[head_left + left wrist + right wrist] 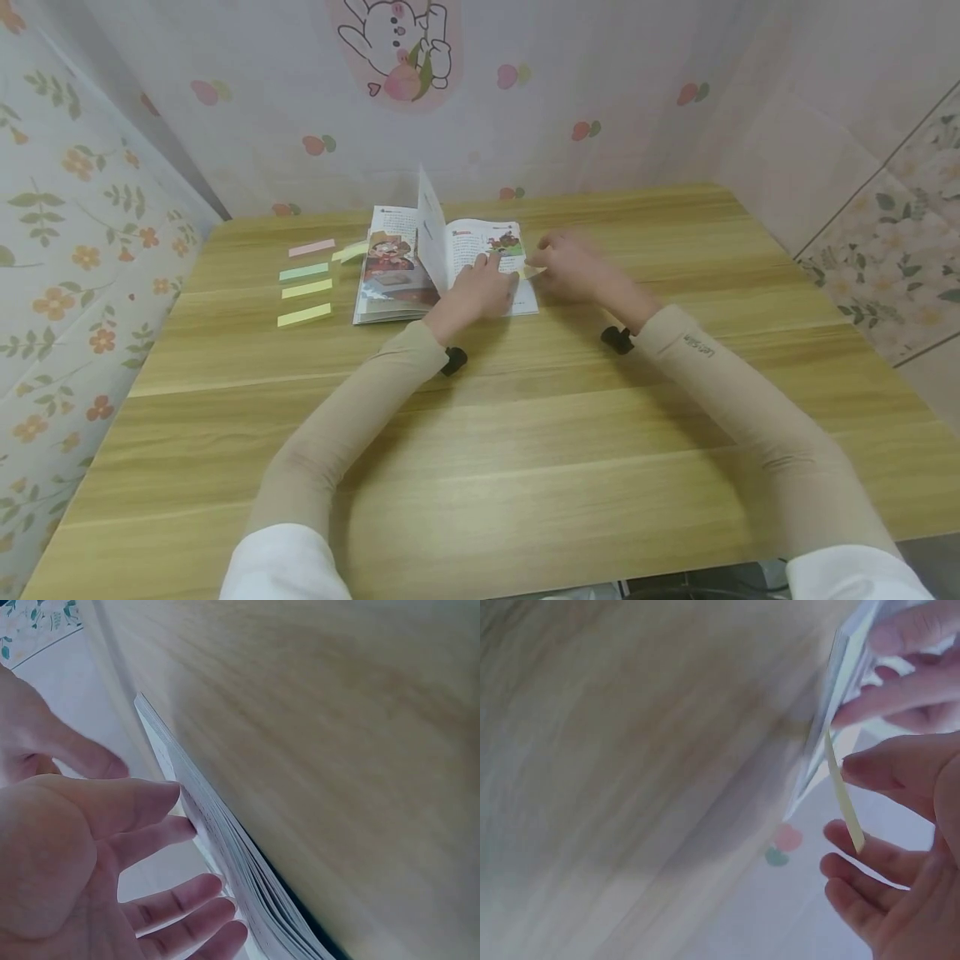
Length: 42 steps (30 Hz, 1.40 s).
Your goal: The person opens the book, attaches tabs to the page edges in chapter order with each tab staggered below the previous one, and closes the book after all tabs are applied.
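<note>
An open illustrated book (472, 242) lies on the table with one page (430, 229) standing upright near its middle. My left hand (480, 292) rests on the right-hand page, fingers extended, as the left wrist view also shows. At the book's right edge, a yellow sticky strip (841, 791) sticks out from the page. My right hand (573, 267) is beside that edge. In the right wrist view its thumb (870, 765) and fingers are spread apart around the strip, and the strip's free end lies against a finger.
Left of the book, a pink strip (311, 248), a green strip (303, 272) and yellow strips (306, 288) lie on the wooden table (480, 467). Another yellowish tab (350, 252) projects from the book's left edge. A patterned curtain (262, 108) hangs behind the table.
</note>
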Each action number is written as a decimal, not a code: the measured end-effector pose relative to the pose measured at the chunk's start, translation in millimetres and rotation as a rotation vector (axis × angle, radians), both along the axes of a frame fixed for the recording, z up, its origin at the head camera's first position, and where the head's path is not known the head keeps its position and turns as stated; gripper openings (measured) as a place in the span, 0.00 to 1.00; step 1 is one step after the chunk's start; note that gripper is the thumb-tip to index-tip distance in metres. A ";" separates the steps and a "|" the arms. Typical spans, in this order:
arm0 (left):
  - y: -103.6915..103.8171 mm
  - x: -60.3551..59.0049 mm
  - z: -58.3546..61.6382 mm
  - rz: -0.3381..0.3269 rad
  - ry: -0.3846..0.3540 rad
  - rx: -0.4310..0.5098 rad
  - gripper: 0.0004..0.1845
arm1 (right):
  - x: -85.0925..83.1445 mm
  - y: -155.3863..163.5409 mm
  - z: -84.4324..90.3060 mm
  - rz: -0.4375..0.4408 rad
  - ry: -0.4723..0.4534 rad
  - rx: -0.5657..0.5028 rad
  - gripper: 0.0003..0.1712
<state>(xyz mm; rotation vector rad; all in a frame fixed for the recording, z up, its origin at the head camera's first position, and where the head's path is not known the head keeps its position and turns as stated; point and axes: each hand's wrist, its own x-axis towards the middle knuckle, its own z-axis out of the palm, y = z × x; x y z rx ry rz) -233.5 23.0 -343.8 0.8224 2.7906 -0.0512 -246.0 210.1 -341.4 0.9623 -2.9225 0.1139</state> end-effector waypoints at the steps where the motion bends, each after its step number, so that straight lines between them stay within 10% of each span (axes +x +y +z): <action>1: 0.0 0.0 -0.2 0.000 0.000 0.000 0.26 | 0.4 -1.9 -1.4 0.020 0.003 0.034 0.17; 9: -0.1 1.3 -0.8 0.021 -0.001 0.036 0.26 | 7.4 -11.4 -6.0 0.055 -0.071 0.172 0.25; 42: 2.1 0.1 0.3 -0.009 -0.073 -0.037 0.27 | 11.4 -15.0 -4.4 0.003 -0.154 0.186 0.24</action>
